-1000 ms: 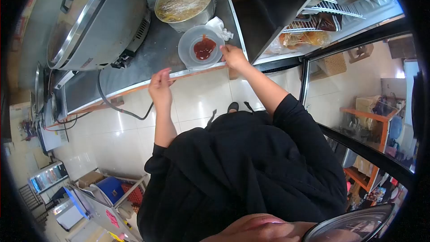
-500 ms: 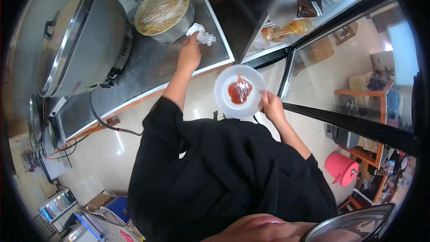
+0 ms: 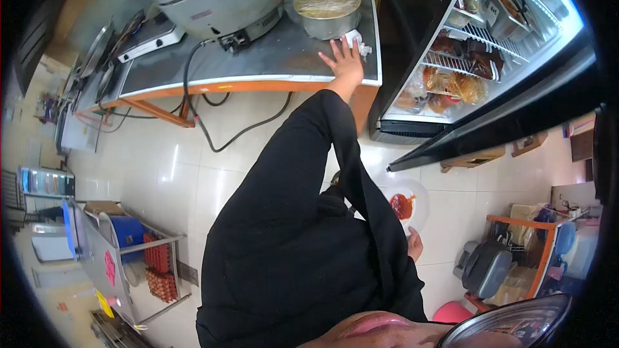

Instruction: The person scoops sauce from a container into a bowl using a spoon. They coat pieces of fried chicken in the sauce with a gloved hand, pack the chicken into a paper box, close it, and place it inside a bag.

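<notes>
- Clear bowl [image 3: 421,210], red sauce [image 3: 401,207] inside, out over the floor [image 3: 451,222], in the right hand [image 3: 414,245], fingers closed on its rim.
- Metal pot [image 3: 329,28] on the tabletop [image 3: 284,55], covered in clear film [image 3: 327,1].
- Left hand [image 3: 348,68]: fingers spread wide beside white tissue [image 3: 365,49]; I can't tell if they touch.

1. Two hands: one left hand [image 3: 346,62], one right hand [image 3: 414,245].
2. One plastic bowl [image 3: 422,202], containing one pool of red sauce [image 3: 401,206].
3. One crumpled white tissue bundle [image 3: 364,49]; its number of sheets cannot be told.
4. One film-covered pot [image 3: 332,23] and one large grey cooker [image 3: 225,6] on one counter [image 3: 258,66].
5. One small stove [image 3: 151,44].
6. One fridge [image 3: 412,26] with one door [image 3: 496,130].
7. At least two wire shelves [image 3: 448,63] inside.
8. Several wrapped packages [image 3: 474,87], too jumbled for an exact count.
9. One blue container [image 3: 127,231].
10. One pink tub [image 3: 451,312], partly hidden.
</notes>
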### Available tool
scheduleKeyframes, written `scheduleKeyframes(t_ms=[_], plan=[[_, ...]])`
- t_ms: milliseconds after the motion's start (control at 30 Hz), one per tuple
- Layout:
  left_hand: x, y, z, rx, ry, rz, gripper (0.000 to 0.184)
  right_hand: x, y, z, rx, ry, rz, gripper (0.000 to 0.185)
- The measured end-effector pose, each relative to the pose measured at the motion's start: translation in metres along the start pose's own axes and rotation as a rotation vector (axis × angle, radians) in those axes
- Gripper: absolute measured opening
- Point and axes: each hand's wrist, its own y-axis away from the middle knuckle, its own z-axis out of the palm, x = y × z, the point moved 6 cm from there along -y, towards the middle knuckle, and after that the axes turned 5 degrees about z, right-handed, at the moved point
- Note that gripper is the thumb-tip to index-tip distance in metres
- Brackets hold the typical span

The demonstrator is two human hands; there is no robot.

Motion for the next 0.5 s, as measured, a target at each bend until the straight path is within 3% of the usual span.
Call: scheduleKeyframes(t_ms=[33, 100, 167, 233, 333, 433, 500], plan=[[0.001, 0.038, -0.033, 0.148, 0.170, 0.016, 0.064, 0.019, 0.021, -0.019, 0.009, 0.033, -0.002, 0.034], [0.013, 0.073, -0.066, -0.048, 0.249, 0.047, 0.045, 0.040, 0.049, -0.051, 0.040, 0.105, -0.005, 0.034], [0.043, 0.087, -0.076, 0.183, 0.333, 0.226, 0.021, 0.070, 0.058, -0.072, 0.079, 0.059, 0.069, 0.035], [0.094, 0.117, -0.090, 0.379, 0.567, 0.368, 0.050, 0.098, 0.073, -0.095, 0.138, -0.024, 0.147, 0.035], [0.147, 0.171, -0.151, 0.605, 0.855, 0.644, 0.070, 0.121, 0.084, -0.115, 0.189, -0.136, 0.173, 0.035], [0.199, 0.196, -0.175, 0.824, 0.855, 0.908, 0.096, 0.126, 0.091, -0.132, 0.271, -0.181, 0.121, 0.035], [0.243, 0.179, -0.159, 0.932, 0.790, 0.952, 0.109, 0.118, 0.101, -0.140, 0.366, -0.259, 0.174, 0.035]])
